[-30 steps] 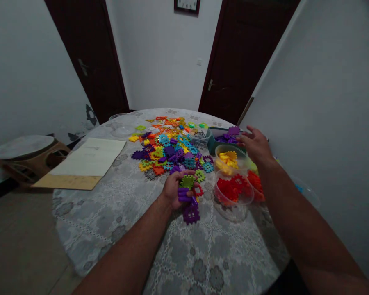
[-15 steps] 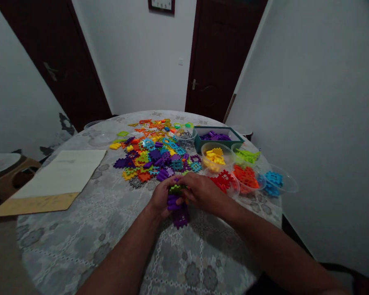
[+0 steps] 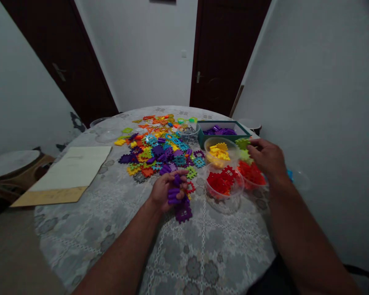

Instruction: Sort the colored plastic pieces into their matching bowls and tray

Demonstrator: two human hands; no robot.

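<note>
The bare left hand (image 3: 167,190) and bare right hand (image 3: 266,157) have broad, blunt fingers and lead into the sturdy, bare left forearm (image 3: 119,254) and right forearm (image 3: 304,241); dark cloth (image 3: 266,282) shows below the right hand.

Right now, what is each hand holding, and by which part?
The left hand grips a stack of purple plastic building pieces in its fingers. The right hand appears to pinch a lime-green plastic piece by its edge with the fingertips.

The right hand (image 3: 267,160) has parted from the left hand (image 3: 166,191), now gripping a green plastic tile (image 3: 242,144).
</note>
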